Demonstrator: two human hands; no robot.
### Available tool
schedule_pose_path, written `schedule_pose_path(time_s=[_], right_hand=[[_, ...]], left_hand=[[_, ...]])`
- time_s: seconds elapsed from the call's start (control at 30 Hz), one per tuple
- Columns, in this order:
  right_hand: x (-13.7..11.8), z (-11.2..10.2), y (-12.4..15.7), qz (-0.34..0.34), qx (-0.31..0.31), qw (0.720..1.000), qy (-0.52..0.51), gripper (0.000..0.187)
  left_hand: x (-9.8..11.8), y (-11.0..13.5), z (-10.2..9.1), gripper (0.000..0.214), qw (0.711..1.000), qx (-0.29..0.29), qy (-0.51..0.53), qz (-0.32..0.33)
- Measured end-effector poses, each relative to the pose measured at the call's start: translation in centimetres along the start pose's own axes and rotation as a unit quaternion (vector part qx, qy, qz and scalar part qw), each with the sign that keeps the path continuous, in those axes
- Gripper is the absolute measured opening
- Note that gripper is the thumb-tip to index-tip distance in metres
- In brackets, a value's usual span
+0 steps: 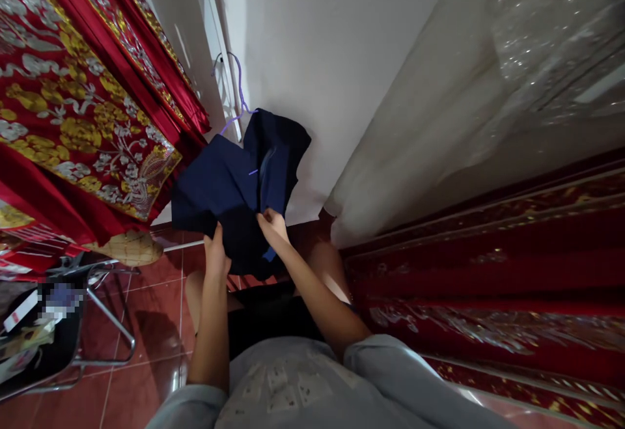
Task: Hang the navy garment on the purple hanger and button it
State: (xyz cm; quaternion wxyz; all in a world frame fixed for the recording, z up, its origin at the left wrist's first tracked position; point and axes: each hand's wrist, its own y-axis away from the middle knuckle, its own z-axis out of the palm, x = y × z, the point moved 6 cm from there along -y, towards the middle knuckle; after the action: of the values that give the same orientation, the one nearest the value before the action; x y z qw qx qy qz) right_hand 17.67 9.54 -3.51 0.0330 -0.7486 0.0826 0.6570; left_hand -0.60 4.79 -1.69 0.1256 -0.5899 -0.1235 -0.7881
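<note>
A dark blue garment (219,178) hangs on a purple wire hanger (241,84) in front of me, close to the pale wall. Its exact kind is hard to make out. My left hand (216,253) is closed on the lower left part of the cloth, thumb in front and fingers partly hidden behind it. With its fingertips pinched together, my right hand (273,226) holds the garment near its middle opening edge. Below the hands, the lower cloth falls in dark folds.
Red drapes (73,90) with gold and silver embroidery hang at the left. Beneath them, a metal-framed black chair (73,351) carries loose items. Clear plastic sheeting (415,136) hangs at the right above more red embroidered cloth (488,273). The floor (151,338) is red tile.
</note>
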Motion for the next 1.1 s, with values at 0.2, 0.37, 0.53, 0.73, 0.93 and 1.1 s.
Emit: schedule_pose_path(time_s=[0.2, 0.37, 0.53, 0.73, 0.93, 1.1], right_hand=[[1.1, -2.2, 2.1, 0.052, -0.04, 0.997, -0.043, 0.037], [-0.8, -1.5, 2.7, 0.025, -0.092, 0.994, -0.047, 0.042], [-2.4, -1.8, 3.1, -0.01, -0.121, 0.988, -0.094, 0.051], [-6.6, -2.5, 2.5, 0.008, -0.195, 0.963, -0.186, 0.036], [-17.4, -4.5, -4.8, -0.05, -0.158, 0.963, -0.211, 0.03], [-22.0, -4.0, -5.4, -0.106, -0.143, 0.961, -0.211, 0.038]], left_hand=[[3.2, 2.8, -1.9, 0.05, 0.921, 0.191, -0.15, 0.305], [-1.7, 3.8, 3.6, 0.02, 0.938, -0.04, -0.233, 0.252], [-3.8, 4.0, 6.4, 0.014, 0.952, -0.119, -0.191, 0.207], [-1.7, 3.1, 6.3, 0.011, 0.934, -0.112, -0.244, 0.236], [-1.1, 2.7, 7.3, 0.004, 0.892, -0.139, -0.331, 0.274], [1.3, 0.7, 9.2, 0.006, 0.847, -0.24, -0.36, 0.309]])
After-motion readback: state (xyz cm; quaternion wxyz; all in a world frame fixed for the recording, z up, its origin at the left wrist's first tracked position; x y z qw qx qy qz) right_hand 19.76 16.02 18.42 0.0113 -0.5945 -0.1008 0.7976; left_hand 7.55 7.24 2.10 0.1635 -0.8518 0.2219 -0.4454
